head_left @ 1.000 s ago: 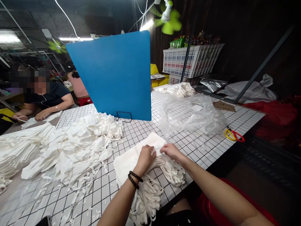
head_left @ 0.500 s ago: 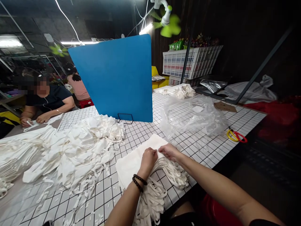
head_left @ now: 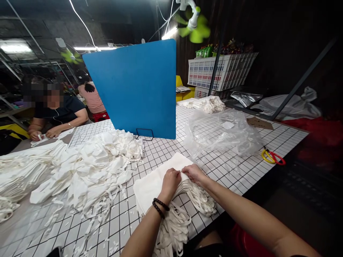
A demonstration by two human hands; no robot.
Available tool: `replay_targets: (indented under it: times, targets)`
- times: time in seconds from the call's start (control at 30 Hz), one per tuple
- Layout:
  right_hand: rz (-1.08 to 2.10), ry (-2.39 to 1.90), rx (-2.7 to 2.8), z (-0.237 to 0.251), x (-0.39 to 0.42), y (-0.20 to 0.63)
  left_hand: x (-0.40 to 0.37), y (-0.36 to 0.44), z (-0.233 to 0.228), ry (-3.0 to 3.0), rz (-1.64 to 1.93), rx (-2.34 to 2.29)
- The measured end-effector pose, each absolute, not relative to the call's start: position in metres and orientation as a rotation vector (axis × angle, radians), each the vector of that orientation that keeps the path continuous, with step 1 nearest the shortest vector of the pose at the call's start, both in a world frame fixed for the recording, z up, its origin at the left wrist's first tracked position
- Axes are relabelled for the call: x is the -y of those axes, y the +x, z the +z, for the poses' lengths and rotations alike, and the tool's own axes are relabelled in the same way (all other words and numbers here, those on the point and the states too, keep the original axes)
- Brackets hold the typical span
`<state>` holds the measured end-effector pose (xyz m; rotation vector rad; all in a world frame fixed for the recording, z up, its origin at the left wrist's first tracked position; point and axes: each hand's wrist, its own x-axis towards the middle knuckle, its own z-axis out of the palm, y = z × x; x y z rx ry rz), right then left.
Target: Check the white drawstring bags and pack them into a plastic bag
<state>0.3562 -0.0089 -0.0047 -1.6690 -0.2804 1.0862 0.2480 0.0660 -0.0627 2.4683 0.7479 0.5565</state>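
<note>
A neat stack of white cloth bags [head_left: 150, 184] lies before me on the grid-patterned table [head_left: 214, 167]. Their loop straps [head_left: 174, 223] hang in two bunches toward the front edge. My left hand [head_left: 170, 181], a dark bead bracelet at its wrist, is closed with fingertips pinching the top bag near its strap edge. Close beside it, my right hand [head_left: 194, 174] pinches the same edge from the right. The fingertips almost meet, and the exact bit of cloth between them is too small to see.
A tangled heap of white cloth bags [head_left: 107, 153] covers the left. Behind stands a blue board [head_left: 136, 89] in a wire stand. Clear plastic bags [head_left: 222, 134] and red-and-yellow-handled scissors [head_left: 273, 157] lie to the right. A co-worker [head_left: 61, 110] handles white cloth at far left.
The whole view has shifted slightly, so things sit a little further right. Both my hands stay at the same edge of the top bag with barely any movement.
</note>
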Motion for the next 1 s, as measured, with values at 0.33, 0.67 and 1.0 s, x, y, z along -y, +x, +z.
replay_targets:
  times: [0.33, 0.67, 1.0]
  targets:
    - [1.164, -1.715, 0.348, -0.009, 0.009, 0.357, -0.064, 0.248, -0.060, 2.486, 0.536, -0.756]
    - [1.425, -1.800, 0.675, -0.006, 0.019, 0.392, -0.063, 0.245, -0.057, 2.521, 0.528, -0.690]
    - [1.011, -1.829, 0.728, -0.004, 0.135, 0.398, -0.060, 0.239, -0.046, 2.523, 0.461, -0.615]
